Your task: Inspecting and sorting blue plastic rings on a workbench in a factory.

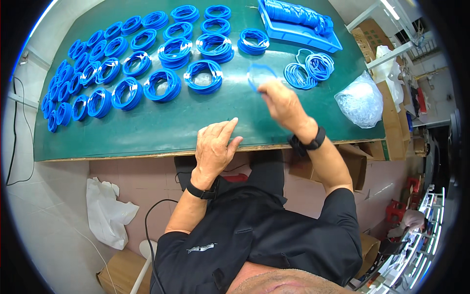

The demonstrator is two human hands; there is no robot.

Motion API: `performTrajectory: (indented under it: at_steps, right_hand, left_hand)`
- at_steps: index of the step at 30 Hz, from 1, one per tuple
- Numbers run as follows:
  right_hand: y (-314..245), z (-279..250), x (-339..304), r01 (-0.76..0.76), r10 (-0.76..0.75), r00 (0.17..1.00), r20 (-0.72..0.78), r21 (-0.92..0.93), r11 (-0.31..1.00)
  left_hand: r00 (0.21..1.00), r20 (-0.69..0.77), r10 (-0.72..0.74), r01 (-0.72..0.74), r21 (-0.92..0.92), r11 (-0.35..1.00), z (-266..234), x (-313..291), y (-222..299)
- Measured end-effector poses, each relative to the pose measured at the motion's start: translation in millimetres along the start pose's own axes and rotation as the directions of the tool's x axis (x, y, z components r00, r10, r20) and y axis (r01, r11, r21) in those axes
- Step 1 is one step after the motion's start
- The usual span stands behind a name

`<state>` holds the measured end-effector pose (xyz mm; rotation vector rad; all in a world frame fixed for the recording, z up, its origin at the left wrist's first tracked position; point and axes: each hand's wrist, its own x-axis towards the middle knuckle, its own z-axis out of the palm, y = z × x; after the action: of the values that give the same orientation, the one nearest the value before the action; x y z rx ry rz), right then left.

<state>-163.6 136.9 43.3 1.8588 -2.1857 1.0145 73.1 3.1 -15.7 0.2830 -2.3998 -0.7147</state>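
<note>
Over the green table (264, 127), my right hand (285, 104) is closed on a thin loop of blue tubing (251, 78), which is smeared by motion. My left hand (214, 146) lies at the near table edge, fingers stretched out and thumb apart, with nothing in it. Two loose blue coils (320, 67) lie beyond my right hand, to its right. The nearest stacked coil (203, 86), bound with pale ties, sits beyond my left hand. A single tied coil (253, 41) lies farther back.
Rows of tied blue coils (161, 84) cover the table's left and far part. At the far right stands a blue tray (306, 40) with a plastic-wrapped blue roll (296, 17). A clear plastic bag (361, 103) sits by the right edge, near cardboard boxes (391, 117).
</note>
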Motion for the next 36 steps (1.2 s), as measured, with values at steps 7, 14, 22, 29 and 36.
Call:
performTrajectory:
  at_steps: [7, 14, 22, 29, 36]
  right_hand:
    - [97.0, 12.7, 82.8, -0.078, 0.047, 0.988, -0.15, -0.207, 0.975]
    - [140.2, 39.4, 119.2, -0.179, 0.144, 0.983, -0.117, -0.394, 0.902]
    - [108.9, 8.0, 71.2, -0.233, 0.186, 0.969, -0.163, -0.346, 0.909]
    - [91.3, -23.5, -30.5, -0.337, 0.341, 0.935, -0.093, -0.528, 0.779]
    - [84.6, -18.2, -49.7, -0.304, 0.318, 0.946, -0.063, -0.514, 0.802]
  left_hand:
    - [1.0, 0.0, -0.019, 0.019, -0.006, 1.0, -2.0, 0.9, 1.4]
    - [1.0, 0.011, -0.013, 0.013, -0.017, 1.0, 0.1, 2.3, 2.0]
    - [0.999, 0.021, -0.031, 0.031, -0.012, 0.999, -0.4, 1.2, -0.6]
    - [0.999, 0.033, -0.015, 0.014, 0.028, 1.0, 0.8, 3.7, 0.6]
    - [1.0, 0.02, -0.004, 0.004, 0.024, 1.0, 1.8, 3.0, 1.8]
